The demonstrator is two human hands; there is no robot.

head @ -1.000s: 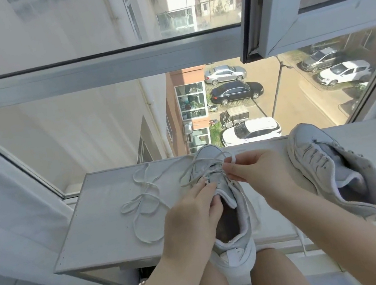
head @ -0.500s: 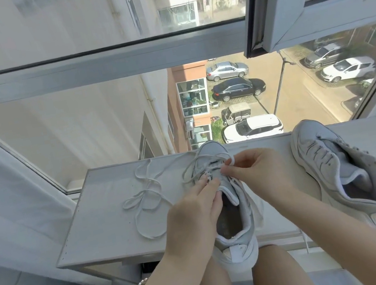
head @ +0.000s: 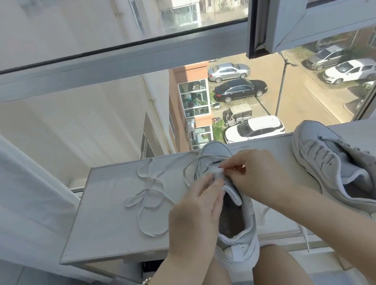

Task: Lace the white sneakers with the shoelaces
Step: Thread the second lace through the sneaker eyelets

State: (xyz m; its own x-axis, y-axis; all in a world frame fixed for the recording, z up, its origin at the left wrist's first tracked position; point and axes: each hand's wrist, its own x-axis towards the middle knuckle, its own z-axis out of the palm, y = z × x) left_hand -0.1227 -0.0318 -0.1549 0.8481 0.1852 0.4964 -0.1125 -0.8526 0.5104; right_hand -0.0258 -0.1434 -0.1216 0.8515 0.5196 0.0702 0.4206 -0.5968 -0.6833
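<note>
Since a second ago my right hand [head: 258,175] has closed in beside my left hand [head: 195,219], pinching the limp flat white shoelace [head: 150,191] near its probably stiffer tip, while straight left fingers steady the light white leather sneaker [head: 238,231] at centre frame.

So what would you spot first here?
Two hands in the middle: the right hand pinches a shoelace at a white sneaker, and the left hand rests on it. The lace's loose end loops over the windowsill to the left; a second sneaker lies at the right. Far below, parked cars.
</note>
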